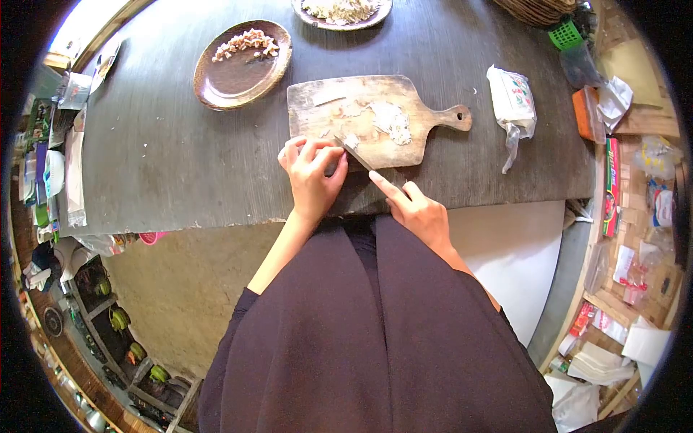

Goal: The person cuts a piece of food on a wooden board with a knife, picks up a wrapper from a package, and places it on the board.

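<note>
A wooden cutting board (346,92) with a handle on its right lies near the front of the dark table. Chopped white pieces (392,123) form a small pile on its right half, and a pale flat strip (330,99) lies near its back left. My right hand (420,215) grips a knife (356,154), its blade angled left across the board's front edge. Close to the tip, my left hand (313,173) is closed at the board's front left corner, its fingers curled. What those fingers hold, if anything, is hidden. A few white bits (351,141) lie beside the blade.
Behind the board, a brown plate (238,81) carries diced pinkish pieces, and another plate (345,26) holds pale shreds. A white plastic packet (512,105) lies to the right. An orange item (588,114) and a green basket (566,35) stand at the right edge.
</note>
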`<state>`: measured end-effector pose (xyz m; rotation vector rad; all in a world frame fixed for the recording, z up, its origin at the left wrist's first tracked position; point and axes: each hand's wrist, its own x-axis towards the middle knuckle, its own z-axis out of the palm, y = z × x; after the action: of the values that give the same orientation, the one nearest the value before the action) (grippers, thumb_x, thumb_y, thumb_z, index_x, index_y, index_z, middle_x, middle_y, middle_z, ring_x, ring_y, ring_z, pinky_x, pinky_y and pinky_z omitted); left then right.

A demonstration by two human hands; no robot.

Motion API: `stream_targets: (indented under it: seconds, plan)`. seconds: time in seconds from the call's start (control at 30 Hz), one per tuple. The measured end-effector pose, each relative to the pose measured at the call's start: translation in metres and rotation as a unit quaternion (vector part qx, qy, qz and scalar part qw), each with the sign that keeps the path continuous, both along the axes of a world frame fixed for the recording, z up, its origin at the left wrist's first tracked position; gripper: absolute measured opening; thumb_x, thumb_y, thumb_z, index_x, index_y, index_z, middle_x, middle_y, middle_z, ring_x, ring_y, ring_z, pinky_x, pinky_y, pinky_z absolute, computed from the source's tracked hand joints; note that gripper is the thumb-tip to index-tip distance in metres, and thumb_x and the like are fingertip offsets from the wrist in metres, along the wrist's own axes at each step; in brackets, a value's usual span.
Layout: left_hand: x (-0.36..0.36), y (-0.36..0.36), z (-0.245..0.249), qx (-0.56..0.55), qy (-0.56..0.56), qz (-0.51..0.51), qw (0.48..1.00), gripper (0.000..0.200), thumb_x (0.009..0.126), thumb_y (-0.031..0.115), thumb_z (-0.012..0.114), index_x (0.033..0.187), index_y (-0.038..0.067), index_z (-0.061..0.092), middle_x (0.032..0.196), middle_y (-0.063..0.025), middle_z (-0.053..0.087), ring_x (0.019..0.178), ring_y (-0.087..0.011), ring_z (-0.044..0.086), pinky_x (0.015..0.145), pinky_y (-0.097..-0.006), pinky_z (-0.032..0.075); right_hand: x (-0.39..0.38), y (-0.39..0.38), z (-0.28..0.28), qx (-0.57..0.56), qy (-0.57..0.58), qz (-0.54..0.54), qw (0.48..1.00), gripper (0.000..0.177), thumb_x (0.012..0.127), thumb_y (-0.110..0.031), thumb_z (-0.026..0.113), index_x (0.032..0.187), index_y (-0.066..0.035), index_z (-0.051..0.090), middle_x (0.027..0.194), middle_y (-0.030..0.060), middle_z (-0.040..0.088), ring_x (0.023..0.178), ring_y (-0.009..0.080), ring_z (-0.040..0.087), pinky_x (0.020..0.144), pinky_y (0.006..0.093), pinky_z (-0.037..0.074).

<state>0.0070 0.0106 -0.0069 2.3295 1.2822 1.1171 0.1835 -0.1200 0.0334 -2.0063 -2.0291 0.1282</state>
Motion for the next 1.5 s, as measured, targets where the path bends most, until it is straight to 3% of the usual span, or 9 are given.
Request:
stream_targets:
  seconds: [1.5]
  plan:
    - [-0.0004,-0.0001,0.0027,0.003,-0.012,-0.003,1.0,0.016,0.072,0.011,0.081,0.084,0.014,0.071,0.098,0.0001,0.069,0.11,-0.0311,0.055,0.1,-0.0463,0.036,0.0016,-0.0038,0.0041,-0.014,0.0,0.002,1.0,0.062,0.094,-0.022,0.067,0.15,-0.041,0.05,0.077,0.0049,0.054,0.052,0.0211,0.064,0.046,0.0361,0.054]
